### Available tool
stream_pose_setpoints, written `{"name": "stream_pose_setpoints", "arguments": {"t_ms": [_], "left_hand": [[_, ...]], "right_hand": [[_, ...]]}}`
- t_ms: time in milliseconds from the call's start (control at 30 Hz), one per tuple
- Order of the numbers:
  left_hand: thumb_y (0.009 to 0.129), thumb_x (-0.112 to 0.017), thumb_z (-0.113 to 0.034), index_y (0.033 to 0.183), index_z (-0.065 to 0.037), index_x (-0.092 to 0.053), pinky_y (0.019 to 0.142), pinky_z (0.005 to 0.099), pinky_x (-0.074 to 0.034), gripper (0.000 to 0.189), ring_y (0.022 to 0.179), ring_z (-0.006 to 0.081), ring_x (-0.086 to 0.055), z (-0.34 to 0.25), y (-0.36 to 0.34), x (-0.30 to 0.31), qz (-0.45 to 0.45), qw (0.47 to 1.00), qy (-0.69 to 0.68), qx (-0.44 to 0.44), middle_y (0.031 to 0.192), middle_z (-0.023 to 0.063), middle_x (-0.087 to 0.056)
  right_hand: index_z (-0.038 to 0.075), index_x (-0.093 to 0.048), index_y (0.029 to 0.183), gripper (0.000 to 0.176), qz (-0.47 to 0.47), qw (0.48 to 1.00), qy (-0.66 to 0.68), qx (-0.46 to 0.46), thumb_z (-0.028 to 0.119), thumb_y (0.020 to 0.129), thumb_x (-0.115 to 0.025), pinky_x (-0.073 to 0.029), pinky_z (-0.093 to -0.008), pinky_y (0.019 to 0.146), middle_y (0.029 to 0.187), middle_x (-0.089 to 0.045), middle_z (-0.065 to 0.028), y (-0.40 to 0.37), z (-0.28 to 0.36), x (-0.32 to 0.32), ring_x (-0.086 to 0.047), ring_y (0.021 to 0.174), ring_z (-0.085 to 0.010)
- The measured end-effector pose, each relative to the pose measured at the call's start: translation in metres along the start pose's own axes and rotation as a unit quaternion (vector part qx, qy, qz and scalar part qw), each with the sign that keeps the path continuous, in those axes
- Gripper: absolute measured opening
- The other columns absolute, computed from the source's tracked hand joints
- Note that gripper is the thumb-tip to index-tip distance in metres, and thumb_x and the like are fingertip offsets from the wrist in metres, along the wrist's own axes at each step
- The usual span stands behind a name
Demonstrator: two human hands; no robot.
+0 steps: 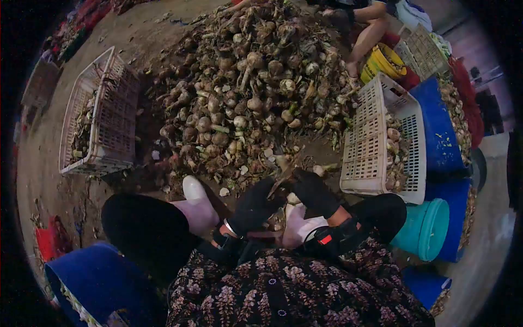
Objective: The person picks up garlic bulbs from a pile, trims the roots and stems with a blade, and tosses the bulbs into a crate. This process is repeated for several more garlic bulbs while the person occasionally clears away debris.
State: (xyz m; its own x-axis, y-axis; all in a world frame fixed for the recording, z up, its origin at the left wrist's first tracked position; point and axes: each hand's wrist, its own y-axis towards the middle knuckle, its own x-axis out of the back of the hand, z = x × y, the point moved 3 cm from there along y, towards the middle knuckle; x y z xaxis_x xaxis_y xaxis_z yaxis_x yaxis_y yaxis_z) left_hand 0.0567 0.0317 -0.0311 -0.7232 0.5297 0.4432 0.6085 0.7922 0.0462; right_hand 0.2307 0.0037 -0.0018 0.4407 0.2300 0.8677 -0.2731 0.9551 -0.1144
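Note:
My left hand (255, 208), in a black glove, is closed on the dry stalk (280, 177) of a garlic plant, low in front of me. Close beside it is my right hand (317, 195), also gloved in black, with its fingers curled in towards the stalk; I cannot tell what they grip. A pale garlic bulb (293, 198) shows between the two hands, just above my boot. Right beyond the hands rises a large heap of garlic bulbs (239, 109), dirty and with stalks and roots on.
White plastic crates stand left (117, 117) and right (366, 144), each with garlic material inside. Blue tubs (436, 128) and a teal bucket (422, 229) line the right side. Another blue tub (103, 283) is at lower left. Across the heap, a person's arm reaches near a yellow bucket (384, 62).

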Motion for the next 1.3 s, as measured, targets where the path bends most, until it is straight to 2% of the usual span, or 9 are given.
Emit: {"name": "stream_pose_setpoints", "arguments": {"t_ms": [233,333,400,500,800,900,1033,1133,1300], "left_hand": [[0.078,-0.061,-0.029,0.103,-0.004,-0.056,0.067,0.0445,-0.045,0.036,0.079,0.0385,-0.057,-0.007,0.007,0.003,0.012,0.999,0.016,0.028,0.086,0.0209,-0.060],[0.080,-0.059,-0.028,0.104,-0.004,-0.056,0.072,0.0452,-0.045,0.034,0.084,0.0378,-0.057,0.001,0.010,-0.004,0.039,0.994,0.087,0.054,0.091,0.0206,-0.059],[0.079,-0.057,-0.025,0.105,-0.005,-0.056,0.075,0.0454,-0.044,0.033,0.087,0.0369,-0.056,0.039,0.004,-0.014,0.041,0.970,0.189,-0.146,0.094,0.0198,-0.059],[0.077,-0.057,-0.023,0.104,-0.005,-0.056,0.083,0.0436,-0.042,0.032,0.093,0.0354,-0.054,0.138,-0.012,-0.047,-0.026,0.964,0.211,-0.162,0.102,0.0182,-0.057],[0.073,-0.063,-0.027,0.096,-0.005,-0.060,0.074,0.0410,-0.045,0.032,0.086,0.0333,-0.056,0.048,0.016,-0.030,0.029,0.977,0.139,-0.157,0.086,0.0159,-0.058],[0.076,-0.065,-0.030,0.094,-0.003,-0.059,0.070,0.0393,-0.046,0.033,0.080,0.0301,-0.057,0.050,0.026,-0.034,0.048,0.992,0.071,-0.091,0.084,0.0153,-0.058],[0.078,-0.066,-0.029,0.091,-0.001,-0.058,0.067,0.0373,-0.046,0.031,0.077,0.0248,-0.057,0.045,0.027,-0.031,0.023,0.921,-0.252,0.295,0.080,0.0136,-0.058],[0.078,-0.066,-0.028,0.089,-0.001,-0.058,0.067,0.0373,-0.045,0.031,0.077,0.0237,-0.057,0.063,0.021,-0.032,-0.016,0.974,-0.132,0.186,0.080,0.0129,-0.058],[0.077,-0.067,-0.030,0.091,-0.001,-0.057,0.067,0.0368,-0.045,0.034,0.077,0.0230,-0.057,0.099,0.004,-0.043,-0.012,0.994,-0.059,0.086,0.082,0.0111,-0.059]], "right_hand": [[0.011,-0.063,0.097,0.020,0.042,0.993,0.057,-0.097,0.018,0.081,-0.054,-0.045,-0.0423,0.081,0.098,-0.060,-0.0105,0.002,0.019,0.015,-0.056,0.092,-0.0310],[0.004,-0.062,0.087,0.021,-0.153,0.986,0.033,0.064,0.023,0.078,-0.061,-0.046,-0.0398,0.067,0.081,-0.061,-0.0154,-0.007,0.014,0.014,-0.057,0.073,-0.0338],[0.007,-0.061,0.095,0.019,-0.160,0.983,0.090,0.003,0.017,0.079,-0.058,-0.044,-0.0419,0.078,0.093,-0.060,-0.0146,-0.019,-0.032,-0.011,-0.056,0.088,-0.0313],[0.005,-0.060,0.098,0.022,-0.237,0.965,0.087,-0.077,0.017,0.079,-0.059,-0.044,-0.0406,0.079,0.095,-0.060,-0.0148,-0.032,-0.057,0.033,-0.056,0.090,-0.0308],[0.002,-0.057,0.106,0.031,-0.384,0.839,-0.288,-0.256,0.015,0.079,-0.061,-0.045,-0.0368,0.082,0.099,-0.060,-0.0154,-0.116,-0.163,0.215,-0.058,0.093,-0.0293],[0.002,-0.052,0.115,0.040,-0.344,0.886,-0.239,-0.201,0.017,0.079,-0.060,-0.044,-0.0357,0.086,0.107,-0.058,-0.0171,-0.089,-0.220,0.181,-0.056,0.098,-0.0305],[0.004,-0.048,0.121,0.054,-0.092,0.948,-0.101,-0.286,0.030,0.076,-0.061,-0.040,-0.0375,0.092,0.117,-0.053,-0.0191,-0.009,-0.255,0.071,-0.050,0.110,-0.0322],[0.006,-0.047,0.122,0.063,0.060,0.913,-0.040,-0.402,0.035,0.069,-0.064,-0.042,-0.0403,0.089,0.118,-0.052,-0.0205,0.017,-0.307,-0.026,-0.051,0.108,-0.0339],[0.008,-0.050,0.117,0.060,-0.029,0.915,-0.053,-0.400,0.039,0.069,-0.065,-0.044,-0.0418,0.086,0.113,-0.055,-0.0202,-0.004,-0.346,-0.116,-0.053,0.104,-0.0349]]}}
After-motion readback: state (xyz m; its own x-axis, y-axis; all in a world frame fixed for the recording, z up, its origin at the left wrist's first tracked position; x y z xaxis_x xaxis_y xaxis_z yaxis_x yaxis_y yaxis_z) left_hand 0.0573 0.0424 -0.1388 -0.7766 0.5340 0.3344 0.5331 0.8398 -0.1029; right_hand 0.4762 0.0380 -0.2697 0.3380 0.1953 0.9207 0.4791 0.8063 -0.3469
